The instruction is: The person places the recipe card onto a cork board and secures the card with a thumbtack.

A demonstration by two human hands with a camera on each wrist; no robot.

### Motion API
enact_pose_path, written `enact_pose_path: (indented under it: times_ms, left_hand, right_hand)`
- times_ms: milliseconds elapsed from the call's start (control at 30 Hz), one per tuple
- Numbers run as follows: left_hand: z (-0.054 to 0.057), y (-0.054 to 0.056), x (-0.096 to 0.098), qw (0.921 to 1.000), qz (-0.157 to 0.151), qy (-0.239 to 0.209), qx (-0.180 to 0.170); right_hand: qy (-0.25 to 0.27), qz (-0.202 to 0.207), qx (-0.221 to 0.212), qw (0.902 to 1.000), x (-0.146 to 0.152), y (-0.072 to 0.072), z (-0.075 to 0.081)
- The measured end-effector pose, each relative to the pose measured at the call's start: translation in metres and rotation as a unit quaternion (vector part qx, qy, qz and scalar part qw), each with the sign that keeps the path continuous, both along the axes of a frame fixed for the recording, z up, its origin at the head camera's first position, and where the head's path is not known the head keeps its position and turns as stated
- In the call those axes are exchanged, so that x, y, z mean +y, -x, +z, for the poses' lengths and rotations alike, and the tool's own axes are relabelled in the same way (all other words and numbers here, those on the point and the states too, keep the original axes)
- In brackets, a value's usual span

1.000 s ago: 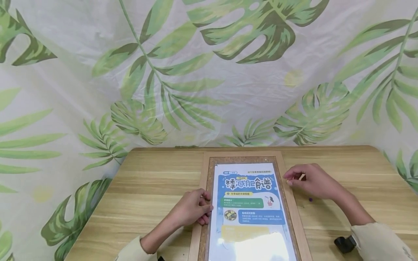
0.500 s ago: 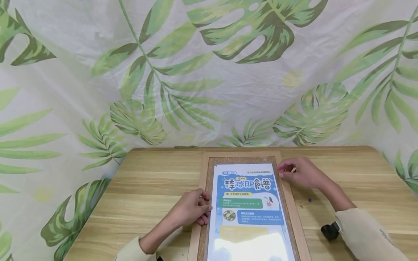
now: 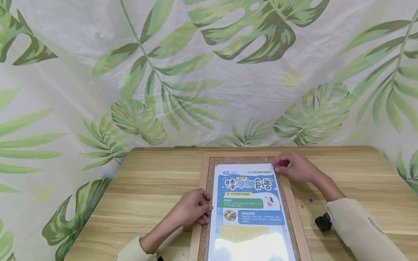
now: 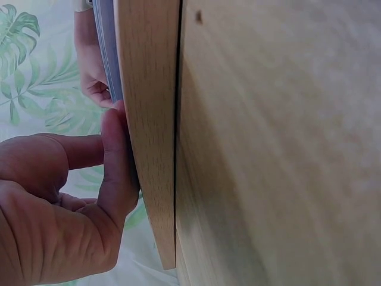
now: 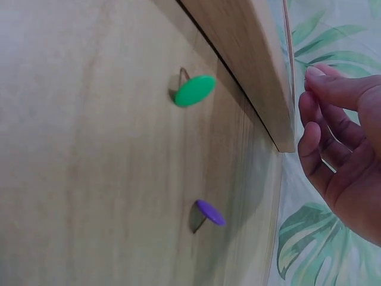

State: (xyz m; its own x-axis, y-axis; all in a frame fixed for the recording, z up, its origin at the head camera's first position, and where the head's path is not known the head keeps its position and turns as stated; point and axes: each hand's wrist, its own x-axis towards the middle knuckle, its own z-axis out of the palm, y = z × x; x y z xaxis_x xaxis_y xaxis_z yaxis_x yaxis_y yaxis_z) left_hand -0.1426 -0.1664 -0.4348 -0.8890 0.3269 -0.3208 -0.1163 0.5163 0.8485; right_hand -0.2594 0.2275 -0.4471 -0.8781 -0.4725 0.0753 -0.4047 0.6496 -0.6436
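One poster (image 3: 245, 192), two hands
Left hand (image 3: 194, 208), fingers bent, touches its left edge; right hand (image 3: 295, 166), fingertips narrowed, contents unclear, at top-right corner.

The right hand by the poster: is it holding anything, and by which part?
It cannot be told: the right hand has thumb and finger together at the top right corner of the poster, hiding anything between them.

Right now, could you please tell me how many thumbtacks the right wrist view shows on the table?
2: a green thumbtack nearer the wooden frame and a purple thumbtack farther from it; others may be hidden.
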Motion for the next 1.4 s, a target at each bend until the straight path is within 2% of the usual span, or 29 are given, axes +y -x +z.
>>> enact_pose_path:
  times_ms: [400,700,1067,1400]
  left_hand:
    - [-0.001,0.0,0.0,1.0,-0.003,-0.001,0.0]
    - [-0.003,0.0,-0.002,1.0,-0.005,-0.002,0.008]
    - [-0.003,0.0,-0.002,1.0,-0.005,0.002,0.003]
    - [-0.003,0.0,-0.002,1.0,-0.006,-0.005,0.002]
  right_hand:
    - [-0.009,0.025,0.004,0.9996,-0.008,0.018,-0.003]
    - [-0.014,0.045,0.003,0.9989,-0.013,0.023,-0.001]
    - [-0.045,0.036,0.001,0.9984,-0.019,0.03,0.005]
    - [-0.072,0.01,-0.048,0.9962,-0.027,0.04,0.011]
